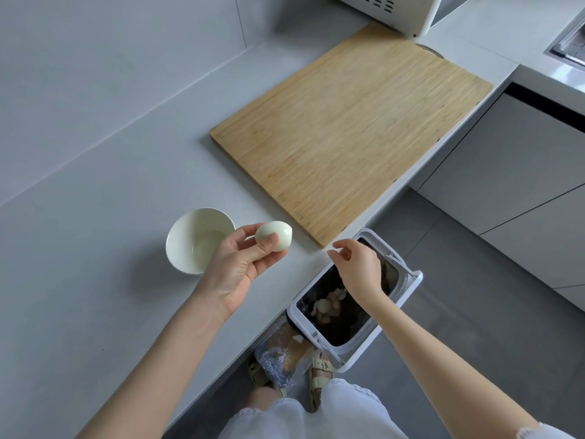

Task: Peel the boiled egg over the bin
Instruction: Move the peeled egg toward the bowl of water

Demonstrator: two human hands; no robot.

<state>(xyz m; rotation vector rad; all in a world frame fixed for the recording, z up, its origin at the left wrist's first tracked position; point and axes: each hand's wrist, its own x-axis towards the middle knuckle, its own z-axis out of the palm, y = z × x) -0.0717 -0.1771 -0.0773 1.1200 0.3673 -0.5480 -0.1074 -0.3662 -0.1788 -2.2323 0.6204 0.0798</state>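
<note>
White egg (273, 236), peeled smooth, L hand (235, 270)

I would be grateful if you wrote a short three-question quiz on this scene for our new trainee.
1. True or false: the left hand holds the egg directly above the bin.
2. What lies inside the bin? A: eggshell pieces; B: a spoon; C: nothing at all.
3. Fill in: beside the egg, on the counter, stands a white ____.

Key: 1 false, the egg is over the counter; 2 A; 3 bowl.
</note>
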